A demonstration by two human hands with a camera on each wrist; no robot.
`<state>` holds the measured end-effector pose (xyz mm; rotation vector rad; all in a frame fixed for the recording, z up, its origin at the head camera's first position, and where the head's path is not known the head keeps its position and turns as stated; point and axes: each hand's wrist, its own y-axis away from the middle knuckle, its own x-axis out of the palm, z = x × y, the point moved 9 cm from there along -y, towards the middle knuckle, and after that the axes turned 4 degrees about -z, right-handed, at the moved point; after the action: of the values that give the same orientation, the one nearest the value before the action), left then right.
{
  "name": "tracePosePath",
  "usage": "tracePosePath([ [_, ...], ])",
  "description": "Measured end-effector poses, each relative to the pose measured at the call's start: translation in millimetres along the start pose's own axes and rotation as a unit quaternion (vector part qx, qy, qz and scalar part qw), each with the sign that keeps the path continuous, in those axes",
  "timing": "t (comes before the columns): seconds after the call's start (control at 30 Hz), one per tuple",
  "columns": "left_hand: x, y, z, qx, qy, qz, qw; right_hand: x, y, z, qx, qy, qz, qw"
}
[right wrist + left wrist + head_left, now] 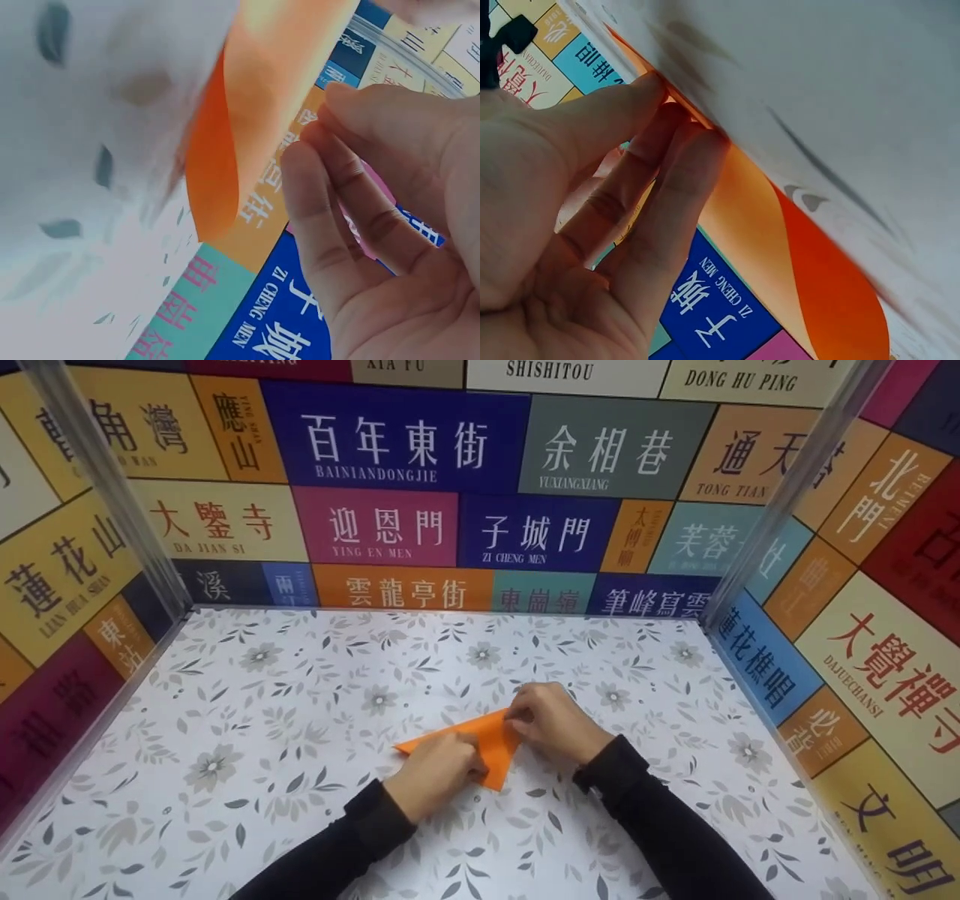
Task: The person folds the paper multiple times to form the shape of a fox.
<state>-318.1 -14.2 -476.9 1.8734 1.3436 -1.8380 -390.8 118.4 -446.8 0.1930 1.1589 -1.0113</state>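
Observation:
A sheet of folded orange paper (pixel 498 746) lies on the patterned tabletop, pointed at its left end and low corner. My left hand (pixel 442 769) rests over its left part with bent fingers. Up close, the left thumb and fingertips (pixel 705 142) pinch the paper (pixel 739 202) at the table surface. At the paper's upper right corner, my right hand (pixel 555 720) has thumb and fingertips brought together on the edge. The right wrist view shows these fingers (pixel 304 169) close beside the paper (pixel 262 82), whose layer curves up in a loose bend.
A white tabletop (pixel 315 675) printed with grey flowers and leaves spreads around the paper. Walls of colourful sign panels (pixel 397 442) enclose the back and both sides. Clear strips (pixel 787 487) run up the corners.

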Motion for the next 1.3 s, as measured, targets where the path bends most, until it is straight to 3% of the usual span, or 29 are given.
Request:
tracePosePath([
  [0.2,0.3,-2.0,2.2,0.004,0.014,0.004,0.9999,13,-25.5,-5,-0.008,-0.014,0.031,0.9994],
  [0.53,-1.5,-1.6,0.8,0.001,0.024,0.009,0.9997,35,-47.4,-3,-0.043,-0.019,0.067,0.9966],
  [0.97,-4.6,-0.8,-1.6,0.022,0.017,-0.015,0.9995,54,-58.6,-9,-0.039,-0.023,0.083,0.9955],
  [1.3,-3.2,-0.1,-0.1,0.012,0.042,-0.007,0.9990,67,-59.5,-23,0.004,-0.022,0.091,0.9956],
])
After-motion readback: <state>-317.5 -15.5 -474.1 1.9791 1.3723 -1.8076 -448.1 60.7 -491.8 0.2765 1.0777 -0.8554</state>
